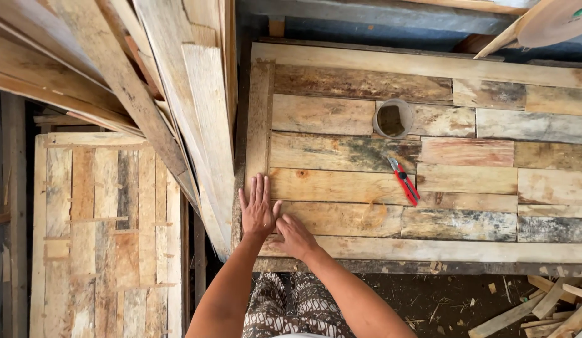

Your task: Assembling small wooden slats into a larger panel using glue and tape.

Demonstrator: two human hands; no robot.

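My left hand [258, 206] lies flat, fingers spread, on the near left corner of a panel of patchwork wooden boards [341, 188]. Right beside it, touching it, my right hand [294, 236] rests on the boards with its fingers curled down; whether it holds anything small I cannot tell. A red utility knife [403, 181] lies on the panel to the right of my hands, well apart from them. Farther back stands a round plastic cup [393, 118] with something dark inside.
Long planks [178, 106] lean across the left, over the panel's left edge. A second board panel [103, 238] lies lower at the left. Wood offcuts [547, 307] litter the dirt floor at the bottom right. A round pale disc [556, 22] shows at the top right.
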